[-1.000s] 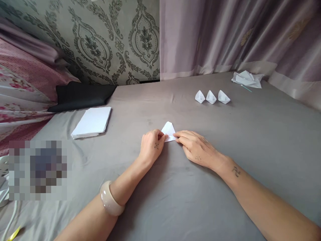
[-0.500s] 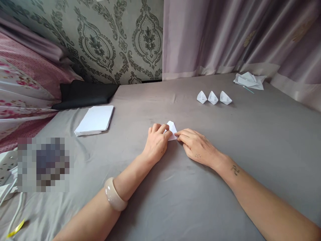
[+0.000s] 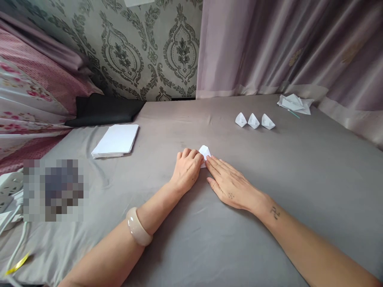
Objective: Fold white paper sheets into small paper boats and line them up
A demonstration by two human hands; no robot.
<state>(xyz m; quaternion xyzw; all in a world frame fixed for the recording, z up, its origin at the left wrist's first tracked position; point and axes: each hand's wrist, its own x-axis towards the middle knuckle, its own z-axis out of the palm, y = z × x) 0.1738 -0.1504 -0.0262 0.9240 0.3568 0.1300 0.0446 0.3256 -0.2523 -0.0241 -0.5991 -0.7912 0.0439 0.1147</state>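
A small folded piece of white paper (image 3: 205,151) lies on the grey sheet, its lower part mostly covered by my fingers. From the left, my left hand (image 3: 188,168) has its fingers curled over the paper's edge; the fingertips are partly hidden. My right hand (image 3: 229,179) lies flat with its fingers stretched out and together, the fingertips pressing on the paper's right side. Its thumb stands apart, on the sheet. Beyond my hands, three small folded paper boats (image 3: 253,121) stand in a row.
A stack of white paper (image 3: 116,140) sits at the left, in front of a folded black cloth (image 3: 109,109). White papers (image 3: 295,104) with a thin light-blue stick lie at the far right. A power strip (image 3: 11,184) with cords and a yellow strip (image 3: 18,264) are at the left edge.
My right hand has flattened, its fingers moving left onto the paper from a pinch at its corner. My left hand has turned over, from pinching the paper's left corner to curling its fingers over it.
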